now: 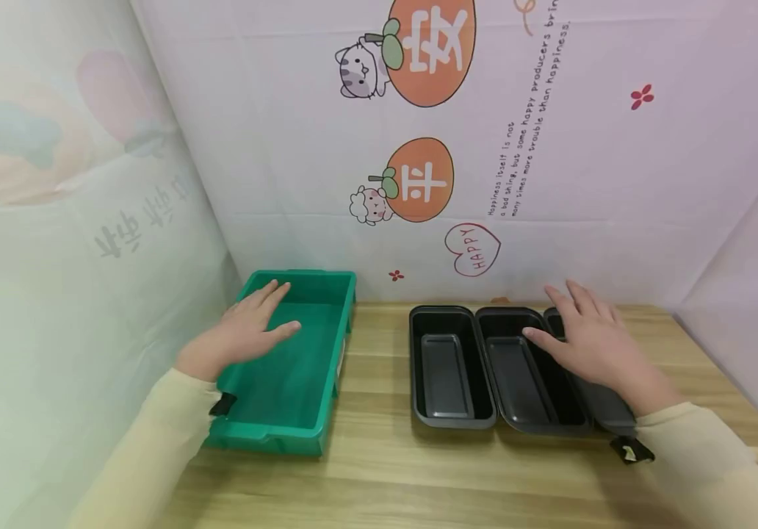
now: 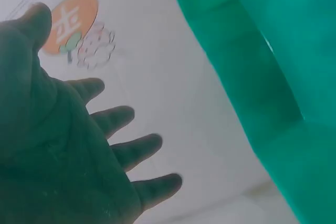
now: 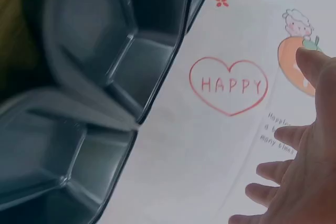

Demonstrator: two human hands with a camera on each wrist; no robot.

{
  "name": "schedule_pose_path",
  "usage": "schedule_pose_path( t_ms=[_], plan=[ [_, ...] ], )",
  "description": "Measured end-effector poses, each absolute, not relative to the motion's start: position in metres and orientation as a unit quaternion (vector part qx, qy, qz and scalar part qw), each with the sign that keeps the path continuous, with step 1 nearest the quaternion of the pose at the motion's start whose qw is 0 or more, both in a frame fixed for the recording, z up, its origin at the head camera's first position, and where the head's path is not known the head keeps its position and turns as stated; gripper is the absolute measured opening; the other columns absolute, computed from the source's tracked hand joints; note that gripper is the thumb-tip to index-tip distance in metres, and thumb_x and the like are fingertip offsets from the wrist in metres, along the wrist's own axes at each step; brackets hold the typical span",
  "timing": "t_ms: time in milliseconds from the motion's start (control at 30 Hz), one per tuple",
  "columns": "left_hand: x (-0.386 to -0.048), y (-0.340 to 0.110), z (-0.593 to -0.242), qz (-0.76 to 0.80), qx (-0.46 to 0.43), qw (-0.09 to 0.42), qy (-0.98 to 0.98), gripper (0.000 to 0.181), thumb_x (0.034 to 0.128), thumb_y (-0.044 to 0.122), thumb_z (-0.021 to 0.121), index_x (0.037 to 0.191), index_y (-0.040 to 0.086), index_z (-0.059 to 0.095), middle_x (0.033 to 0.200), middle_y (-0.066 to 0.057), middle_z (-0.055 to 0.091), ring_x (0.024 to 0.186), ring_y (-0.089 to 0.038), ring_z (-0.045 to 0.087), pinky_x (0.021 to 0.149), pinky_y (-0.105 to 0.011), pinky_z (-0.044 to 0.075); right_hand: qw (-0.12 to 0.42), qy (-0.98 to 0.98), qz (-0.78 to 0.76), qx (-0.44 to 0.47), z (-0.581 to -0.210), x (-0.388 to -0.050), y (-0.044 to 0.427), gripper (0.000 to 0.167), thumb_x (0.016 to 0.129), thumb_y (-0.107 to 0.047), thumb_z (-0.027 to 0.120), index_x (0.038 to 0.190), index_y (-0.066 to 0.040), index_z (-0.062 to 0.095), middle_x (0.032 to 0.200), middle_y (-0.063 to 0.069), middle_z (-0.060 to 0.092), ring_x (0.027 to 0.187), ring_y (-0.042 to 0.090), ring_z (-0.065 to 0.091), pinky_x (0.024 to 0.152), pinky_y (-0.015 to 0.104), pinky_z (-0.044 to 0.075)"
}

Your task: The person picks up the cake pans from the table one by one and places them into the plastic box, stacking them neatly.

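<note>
My left hand hovers over a green plastic tray, fingers spread and holding nothing. In the left wrist view the same hand shows its extended fingers beside the tray's wall. On the other side, my right hand is held above the black loaf pans, its fingers straight and apart. Three pans stand side by side: the left pan, the middle pan and the right pan, which the hand partly covers. The right wrist view shows that hand apart from the pans.
Everything stands on a wood-grain table. A white printed cloth hangs behind, and more pale cloth closes off the left and right sides. Bare tabletop lies between the tray and the pans.
</note>
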State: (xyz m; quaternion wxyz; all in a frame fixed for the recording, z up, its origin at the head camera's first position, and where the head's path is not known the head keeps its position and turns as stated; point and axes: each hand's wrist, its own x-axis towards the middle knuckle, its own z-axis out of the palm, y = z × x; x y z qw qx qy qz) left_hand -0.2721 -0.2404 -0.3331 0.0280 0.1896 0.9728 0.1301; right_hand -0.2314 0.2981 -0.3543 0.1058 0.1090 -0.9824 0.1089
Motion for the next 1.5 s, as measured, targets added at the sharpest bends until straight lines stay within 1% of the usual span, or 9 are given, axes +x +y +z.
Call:
schedule_pose_path(
  t_ms=[167, 333, 533, 700, 933, 1100, 1200, 1333, 1500],
  plan=[
    [-0.257, -0.270, -0.331, 0.212, 0.190, 0.041, 0.958, 0.084, 0.0995, 0.061, 0.038, 0.159, 0.014, 0.003, 0.163, -0.016, 0.001, 0.147, -0.043, 0.005, 0.110, -0.066, 0.015, 0.094, -0.980, 0.141, 0.104, -0.362, -0.234, 0.321, 0.091, 0.095, -0.062, 0.050, 0.154, 0.002, 0.023, 0.153, 0.038, 0.012, 0.133, 0.063, 0.014, 0.100, 0.075, 0.015],
    [-0.237, -0.298, -0.328, 0.275, 0.171, 0.065, 0.944, 0.080, 0.1034, 0.049, 0.043, 0.159, 0.010, -0.001, 0.162, -0.022, 0.003, 0.145, -0.047, 0.005, 0.109, -0.067, 0.015, 0.077, -0.977, 0.174, 0.100, -0.368, -0.236, 0.349, 0.086, 0.097, -0.055, 0.053, 0.149, 0.009, 0.027, 0.149, 0.044, 0.013, 0.129, 0.068, 0.016, 0.097, 0.076, 0.017],
    [-0.219, -0.329, -0.337, 0.303, 0.145, 0.071, 0.939, 0.080, 0.1040, 0.043, 0.046, 0.158, 0.009, -0.002, 0.160, -0.026, 0.004, 0.140, -0.056, 0.011, 0.103, -0.072, 0.020, 0.063, -0.969, 0.217, 0.097, -0.379, -0.235, 0.384, 0.074, 0.100, -0.045, 0.054, 0.141, 0.015, 0.036, 0.142, 0.044, 0.026, 0.127, 0.064, 0.023, 0.092, 0.073, 0.025],
    [-0.208, -0.356, -0.356, 0.301, 0.130, 0.063, 0.943, 0.087, 0.1008, 0.043, 0.054, 0.158, 0.008, -0.002, 0.158, -0.030, 0.007, 0.135, -0.060, 0.017, 0.098, -0.074, 0.027, 0.056, -0.964, 0.246, 0.088, -0.392, -0.237, 0.411, 0.068, 0.101, -0.040, 0.054, 0.139, 0.015, 0.040, 0.137, 0.043, 0.036, 0.123, 0.062, 0.031, 0.090, 0.069, 0.030],
    [-0.196, -0.381, -0.386, 0.351, 0.132, 0.054, 0.925, 0.082, 0.1022, 0.029, 0.056, 0.158, 0.008, 0.000, 0.155, -0.034, 0.011, 0.132, -0.062, 0.022, 0.095, -0.073, 0.032, -0.003, -0.944, 0.328, 0.039, -0.413, -0.233, 0.442, 0.071, 0.104, -0.041, 0.047, 0.144, 0.015, 0.030, 0.143, 0.047, 0.021, 0.124, 0.070, 0.019, 0.092, 0.075, 0.025],
    [-0.186, -0.386, -0.396, 0.384, 0.127, 0.053, 0.913, 0.078, 0.1029, 0.025, 0.055, 0.157, 0.003, 0.003, 0.153, -0.036, 0.015, 0.130, -0.063, 0.026, 0.096, -0.068, 0.036, 0.007, -0.947, 0.320, 0.021, -0.428, -0.230, 0.449, 0.067, 0.103, -0.040, 0.050, 0.141, 0.013, 0.038, 0.141, 0.046, 0.027, 0.119, 0.069, 0.031, 0.088, 0.070, 0.036],
    [-0.180, -0.385, -0.403, 0.384, 0.120, 0.049, 0.914, 0.077, 0.1029, 0.027, 0.055, 0.157, 0.003, 0.006, 0.153, -0.036, 0.018, 0.130, -0.061, 0.029, 0.096, -0.065, 0.038, 0.002, -0.950, 0.313, 0.003, -0.436, -0.227, 0.453, 0.069, 0.102, -0.044, 0.049, 0.142, 0.011, 0.037, 0.140, 0.046, 0.030, 0.118, 0.066, 0.036, 0.083, 0.066, 0.041],
    [-0.173, -0.386, -0.412, 0.388, 0.108, 0.045, 0.914, 0.074, 0.1028, 0.029, 0.055, 0.157, 0.004, 0.010, 0.153, -0.033, 0.021, 0.130, -0.060, 0.030, 0.096, -0.065, 0.038, -0.025, -0.943, 0.333, -0.012, -0.444, -0.225, 0.456, 0.075, 0.102, -0.050, 0.046, 0.146, 0.009, 0.032, 0.141, 0.047, 0.027, 0.121, 0.066, 0.033, 0.081, 0.066, 0.041],
    [-0.170, -0.389, -0.423, 0.403, 0.103, 0.041, 0.909, 0.071, 0.1028, 0.029, 0.054, 0.158, 0.006, 0.014, 0.154, -0.030, 0.022, 0.135, -0.057, 0.026, 0.100, -0.068, 0.030, 0.005, -0.934, 0.358, -0.006, -0.454, -0.223, 0.456, 0.064, 0.102, -0.042, 0.050, 0.141, 0.009, 0.040, 0.142, 0.042, 0.031, 0.124, 0.063, 0.030, 0.089, 0.069, 0.033]
  ],
)
